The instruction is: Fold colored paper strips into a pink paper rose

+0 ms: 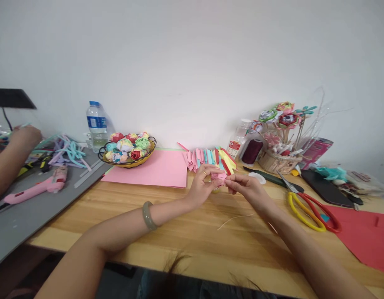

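Right now, the pink paper (219,177) is clamped between the fingers of the left hand (201,185), its edge pinched by the right hand (249,189); just beyond these fingers, coloured strips (207,157) are bunched together.

1. A wooden table (185,236) is set along its far edge against a plain, pale wall (179,62).
2. Its left edge is bordered by a grey tabletop (26,220).
3. Soft shadows are cast on the evenly lit wall.
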`<state>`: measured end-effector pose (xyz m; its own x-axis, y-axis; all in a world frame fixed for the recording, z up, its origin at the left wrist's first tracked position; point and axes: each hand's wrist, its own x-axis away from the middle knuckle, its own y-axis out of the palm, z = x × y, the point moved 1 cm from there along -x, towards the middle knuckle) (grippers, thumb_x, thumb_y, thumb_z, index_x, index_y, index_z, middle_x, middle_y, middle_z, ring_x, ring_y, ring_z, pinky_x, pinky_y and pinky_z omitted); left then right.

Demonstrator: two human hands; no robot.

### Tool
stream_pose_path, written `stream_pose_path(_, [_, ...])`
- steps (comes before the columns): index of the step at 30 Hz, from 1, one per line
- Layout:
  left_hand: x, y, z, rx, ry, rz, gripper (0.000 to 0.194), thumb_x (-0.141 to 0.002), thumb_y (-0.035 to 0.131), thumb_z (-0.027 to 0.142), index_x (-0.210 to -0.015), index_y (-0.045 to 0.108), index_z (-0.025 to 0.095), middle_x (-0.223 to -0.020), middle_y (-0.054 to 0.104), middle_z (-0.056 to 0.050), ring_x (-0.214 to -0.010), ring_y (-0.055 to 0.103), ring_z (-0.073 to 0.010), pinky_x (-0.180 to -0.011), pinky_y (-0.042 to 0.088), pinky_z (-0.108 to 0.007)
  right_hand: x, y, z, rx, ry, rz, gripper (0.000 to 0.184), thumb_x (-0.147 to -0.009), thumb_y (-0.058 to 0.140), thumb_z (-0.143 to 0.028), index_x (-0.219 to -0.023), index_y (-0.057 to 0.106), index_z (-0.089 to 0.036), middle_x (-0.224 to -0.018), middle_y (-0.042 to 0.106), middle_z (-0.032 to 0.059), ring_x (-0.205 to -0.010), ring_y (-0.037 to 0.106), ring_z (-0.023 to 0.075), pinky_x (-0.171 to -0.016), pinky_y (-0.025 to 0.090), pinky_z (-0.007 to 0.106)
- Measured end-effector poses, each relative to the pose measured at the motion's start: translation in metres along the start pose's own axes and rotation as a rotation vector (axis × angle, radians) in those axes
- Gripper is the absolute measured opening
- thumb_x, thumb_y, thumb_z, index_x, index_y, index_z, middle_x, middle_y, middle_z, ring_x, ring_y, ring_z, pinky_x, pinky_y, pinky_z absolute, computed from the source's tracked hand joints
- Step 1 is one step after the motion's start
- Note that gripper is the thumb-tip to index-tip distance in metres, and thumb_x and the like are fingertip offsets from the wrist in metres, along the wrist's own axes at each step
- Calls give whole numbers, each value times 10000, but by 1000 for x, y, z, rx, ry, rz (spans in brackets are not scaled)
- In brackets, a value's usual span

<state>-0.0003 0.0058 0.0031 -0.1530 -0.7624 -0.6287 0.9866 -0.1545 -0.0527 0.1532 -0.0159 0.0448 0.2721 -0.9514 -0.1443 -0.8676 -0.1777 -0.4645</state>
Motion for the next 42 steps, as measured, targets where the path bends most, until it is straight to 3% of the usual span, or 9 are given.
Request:
stream_pose_path(6, [0,0,3,-37,-3,2,188,-728,616,252,-913,621,220,-987,518,-53,-1035,482,-175,-855,440,-326,0,-3,4,-30,14,-96,381,-704,552,-535,-661,594,-160,-585,522,1,-558,465,122,-553,376,255])
stream_pose_path(17, [0,1,3,43,-2,-25,202,-738,605,280,-926,611,207,-973,513,-55,-980,504,-170,-886,420,-346,-1,-4,15,-127,8,-43,301,-709,608,-449,-641,614,-156,-566,510,-16,-541,440,101,-536,348,239])
stream_pose_path(28, [2,3,0,30,45,-49,215,-736,609,264,-944,611,215,-1001,488,-57,-995,485,-165,-838,444,-316,-2,-4,14,-165,91,8,348,-547,709,-498,-609,661,-159,-521,530,-21,-501,426,96,-517,344,250])
stream_pose_path(35, [4,2,1,58,-4,-86,203,-747,591,302,-927,613,211,-1007,482,-64,-1007,487,-182,-828,451,-330,-2,2,11,-185,77,20,306,-513,756,-420,-540,599,-158,-489,483,-44,-493,396,85,-493,301,235])
stream_pose_path(42, [1,2,0,46,-5,-33,195,-733,613,278,-911,624,199,-969,512,-53,-988,498,-167,-919,387,-353,-2,-5,14,-163,81,-30,318,-598,695,-467,-644,666,-154,-551,539,-16,-529,437,100,-534,337,251])
